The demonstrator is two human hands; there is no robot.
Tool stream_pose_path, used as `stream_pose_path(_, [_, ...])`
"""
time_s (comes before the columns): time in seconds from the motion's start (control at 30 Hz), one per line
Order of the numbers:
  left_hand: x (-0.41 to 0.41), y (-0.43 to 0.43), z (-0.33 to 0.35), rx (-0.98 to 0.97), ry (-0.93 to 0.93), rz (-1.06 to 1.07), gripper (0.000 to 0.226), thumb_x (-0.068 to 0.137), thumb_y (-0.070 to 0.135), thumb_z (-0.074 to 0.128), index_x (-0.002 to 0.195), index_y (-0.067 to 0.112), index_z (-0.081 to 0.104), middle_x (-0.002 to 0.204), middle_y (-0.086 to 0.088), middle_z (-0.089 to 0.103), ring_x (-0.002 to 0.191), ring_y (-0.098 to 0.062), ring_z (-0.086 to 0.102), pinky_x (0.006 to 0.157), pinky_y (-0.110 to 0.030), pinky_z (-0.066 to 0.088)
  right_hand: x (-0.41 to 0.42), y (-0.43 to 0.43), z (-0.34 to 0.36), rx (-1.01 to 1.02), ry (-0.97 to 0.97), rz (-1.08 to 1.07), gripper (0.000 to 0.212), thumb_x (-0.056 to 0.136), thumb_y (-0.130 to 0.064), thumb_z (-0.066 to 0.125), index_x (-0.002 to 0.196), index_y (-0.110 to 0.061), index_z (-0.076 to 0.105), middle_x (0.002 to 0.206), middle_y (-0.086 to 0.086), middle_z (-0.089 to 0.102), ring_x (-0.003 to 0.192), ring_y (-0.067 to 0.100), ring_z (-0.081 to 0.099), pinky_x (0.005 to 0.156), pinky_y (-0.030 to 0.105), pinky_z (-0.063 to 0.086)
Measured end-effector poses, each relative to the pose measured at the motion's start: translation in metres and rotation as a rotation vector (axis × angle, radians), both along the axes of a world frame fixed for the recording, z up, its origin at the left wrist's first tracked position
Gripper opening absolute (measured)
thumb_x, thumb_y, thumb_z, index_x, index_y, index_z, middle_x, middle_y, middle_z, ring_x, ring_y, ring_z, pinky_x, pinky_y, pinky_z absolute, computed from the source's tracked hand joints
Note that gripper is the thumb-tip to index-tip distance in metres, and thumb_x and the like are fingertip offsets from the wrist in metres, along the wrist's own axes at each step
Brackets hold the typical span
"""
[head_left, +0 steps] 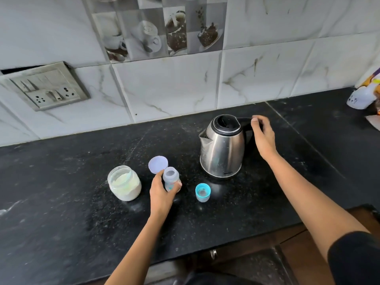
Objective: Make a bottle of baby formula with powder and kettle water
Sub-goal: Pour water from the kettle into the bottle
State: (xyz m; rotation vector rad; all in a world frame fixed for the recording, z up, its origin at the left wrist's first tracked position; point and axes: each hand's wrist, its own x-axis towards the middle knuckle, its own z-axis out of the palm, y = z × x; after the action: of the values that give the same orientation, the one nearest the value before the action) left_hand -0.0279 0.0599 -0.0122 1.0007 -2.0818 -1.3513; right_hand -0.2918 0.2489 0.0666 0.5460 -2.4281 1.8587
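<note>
A small clear baby bottle [171,177] stands uncapped on the black counter, and my left hand [161,194] is wrapped around its lower part. To its right the steel kettle [222,149] stands upright with its lid down and its spout pointing left. My right hand [264,136] is closed around the kettle's black handle at the back right. An open glass jar of pale powder [124,183] sits left of the bottle. The jar's lilac lid [158,164] lies just behind the bottle. The bottle's teal cap with teat [203,192] rests to the right of the bottle.
The black stone counter [72,202] runs to a front edge near my body. A switch and socket plate [45,87] is on the tiled wall at left. A white container and a colourful packet [364,93] sit at the far right.
</note>
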Motion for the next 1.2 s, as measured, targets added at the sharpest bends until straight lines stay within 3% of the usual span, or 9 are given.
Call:
stream_pose_path(0.13, [-0.003, 0.000, -0.003, -0.014, 0.005, 0.008, 0.045, 0.079, 0.021, 0.076, 0.113, 0.032, 0.049, 0.108, 0.012, 0.059, 0.098, -0.005, 0.056, 0.075, -0.006, 0.037, -0.024, 0.005, -0.009, 0.041, -0.057, 0.090, 0.027, 0.095, -0.041, 0.053, 0.098, -0.015, 0.062, 0.084, -0.013, 0.056, 0.073, -0.011, 0.049, 0.080, 0.017, 0.037])
stream_pose_path(0.3, [-0.012, 0.000, 0.000, 0.008, 0.002, 0.016, 0.043, 0.079, 0.022, 0.075, 0.113, 0.031, 0.050, 0.104, 0.015, 0.060, 0.095, -0.002, 0.058, 0.072, -0.006, 0.039, -0.039, 0.001, -0.011, -0.023, -0.019, 0.117, 0.059, 0.082, -0.059, 0.060, 0.069, -0.002, 0.053, 0.063, -0.003, 0.048, 0.062, 0.005, 0.043, 0.064, 0.026, 0.035])
stream_pose_path(0.37, [-0.015, -0.001, 0.002, -0.002, 0.004, 0.010, 0.044, 0.079, 0.025, 0.075, 0.116, 0.028, 0.051, 0.104, 0.015, 0.061, 0.093, 0.000, 0.058, 0.073, -0.008, 0.040, -0.037, -0.003, -0.007, -0.044, -0.021, 0.135, 0.057, 0.079, -0.058, 0.060, 0.057, -0.009, 0.042, 0.049, -0.014, 0.037, 0.050, 0.003, 0.034, 0.052, 0.021, 0.028])
stream_pose_path(0.47, [-0.019, -0.007, 0.004, 0.000, 0.000, -0.003, 0.044, 0.078, 0.025, 0.076, 0.114, 0.031, 0.051, 0.103, 0.016, 0.063, 0.093, -0.001, 0.060, 0.077, -0.011, 0.041, -0.027, -0.009, 0.001, -0.118, 0.016, 0.159, 0.053, 0.077, -0.051, 0.062, 0.051, -0.016, 0.032, 0.039, -0.014, 0.030, 0.041, 0.001, 0.029, 0.044, 0.014, 0.025])
stream_pose_path(0.7, [-0.019, -0.019, 0.010, -0.044, -0.028, -0.045, 0.041, 0.076, 0.023, 0.076, 0.108, 0.034, 0.054, 0.097, 0.017, 0.064, 0.089, -0.001, 0.061, 0.074, -0.013, 0.042, -0.028, -0.032, 0.008, -0.114, 0.118, 0.184, 0.047, 0.072, -0.049, 0.070, 0.056, -0.006, 0.059, 0.045, -0.012, 0.047, 0.049, 0.004, 0.040, 0.052, 0.022, 0.034])
stream_pose_path(0.8, [-0.018, -0.025, 0.014, -0.062, -0.039, -0.056, 0.043, 0.076, 0.024, 0.076, 0.107, 0.037, 0.051, 0.097, 0.019, 0.061, 0.089, -0.002, 0.059, 0.076, -0.016, 0.041, -0.027, -0.042, 0.013, -0.085, 0.177, 0.211, 0.042, 0.073, -0.048, 0.071, 0.055, -0.012, 0.059, 0.050, 0.005, 0.050, 0.053, 0.015, 0.043, 0.055, 0.029, 0.034])
stream_pose_path(0.93, [-0.018, -0.031, 0.019, -0.079, -0.058, -0.069, 0.042, 0.076, 0.025, 0.075, 0.106, 0.039, 0.050, 0.092, 0.025, 0.057, 0.085, 0.005, 0.057, 0.073, -0.009, 0.039, -0.022, -0.052, 0.020, -0.029, 0.222, 0.231, 0.055, 0.070, -0.050, 0.071, 0.059, 0.003, 0.060, 0.053, 0.023, 0.051, 0.054, 0.018, 0.040, 0.055, 0.029, 0.032])
stream_pose_path(1.2, [-0.015, -0.041, 0.022, -0.082, -0.061, -0.072, 0.044, 0.076, 0.026, 0.076, 0.110, 0.037, 0.051, 0.097, 0.024, 0.057, 0.087, 0.010, 0.054, 0.067, -0.003, 0.038, -0.013, -0.068, 0.033, 0.087, 0.300, 0.282, 0.059, 0.066, -0.059, 0.070, 0.062, 0.000, 0.064, 0.054, 0.022, 0.056, 0.053, 0.016, 0.044, 0.054, 0.031, 0.035])
